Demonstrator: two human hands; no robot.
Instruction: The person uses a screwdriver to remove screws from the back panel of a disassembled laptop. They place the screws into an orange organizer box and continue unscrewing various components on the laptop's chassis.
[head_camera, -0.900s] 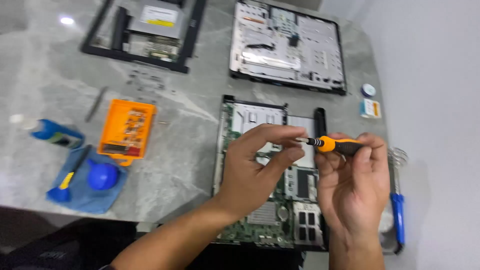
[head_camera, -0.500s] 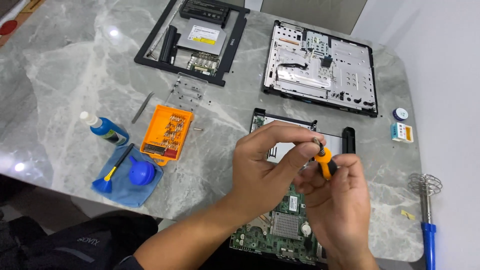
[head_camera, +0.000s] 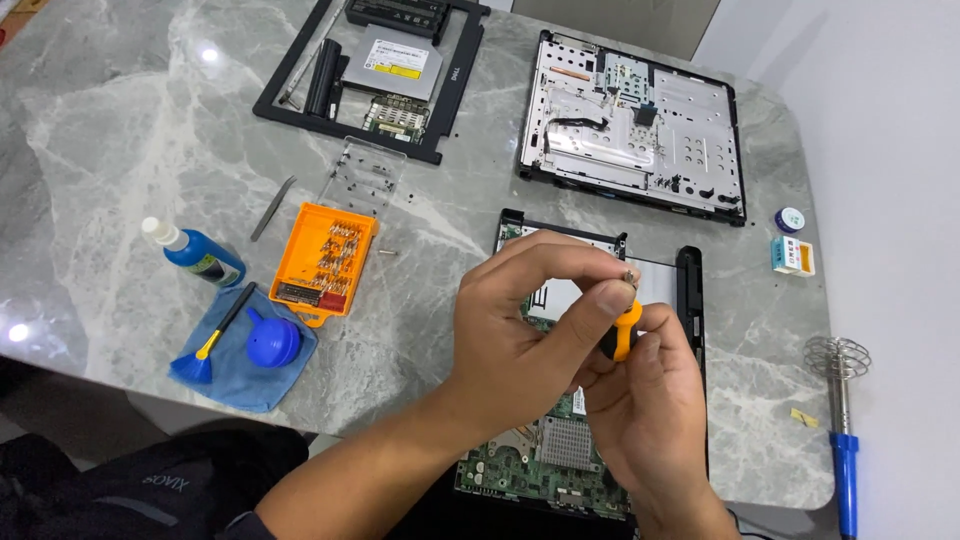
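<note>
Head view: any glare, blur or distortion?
Head view: sharp overall, hands included; lamp glare spots on the marble table at upper left and left edge; wide-angle bend at the table edges; soft shadows only; left hand and right hand hide most of the orange screwdriver.

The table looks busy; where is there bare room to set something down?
The marble table is bare at its far left, beyond the blue bottle and tweezers. A smaller patch lies between the orange bit case and the open laptop base. The far side, with both dismantled panels, is crowded.
</note>
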